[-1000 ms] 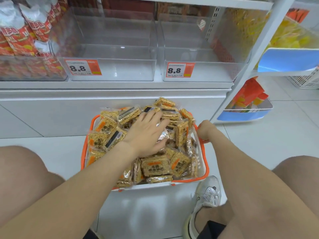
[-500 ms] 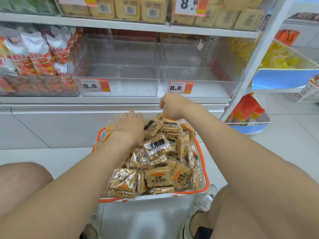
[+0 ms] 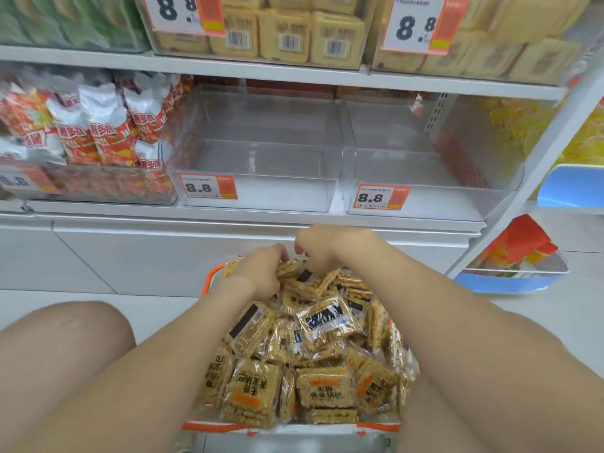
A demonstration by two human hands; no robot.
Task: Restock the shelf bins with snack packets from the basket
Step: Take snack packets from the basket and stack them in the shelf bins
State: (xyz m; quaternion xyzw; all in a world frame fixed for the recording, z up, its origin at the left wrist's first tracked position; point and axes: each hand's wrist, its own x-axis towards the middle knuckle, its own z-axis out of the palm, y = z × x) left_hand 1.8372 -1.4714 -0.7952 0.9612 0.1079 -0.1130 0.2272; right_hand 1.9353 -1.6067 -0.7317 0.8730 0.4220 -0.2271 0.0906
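A: What room does the person have past the hands?

B: Just beyond both hands runs the white shelf edge. On it stand two clear bins, the left bin and the right bin, both open-topped with nothing in them. Left of the left hand, a third bin holds red-and-white bags.

A: And the hands themselves?

B: The left hand and the right hand sit nearly touching at the far end of the basket. Both have fingers curled down into the snack packets, gripping some at the top of the heap. The rest fill the basket from under the wrists back toward the person's knees.

A: Anything readable?

B: The price tags on the bin fronts read 8.8, black on white with an orange block. The bigger tags above show the same figure. The nearest packets carry black Chinese characters under an orange tab, and some show a dark label strip.

A: What has changed?

B: Half a second ago the left hand lay further left on the heap, apart from the right. A second ago the right hand was at the basket's right rim.
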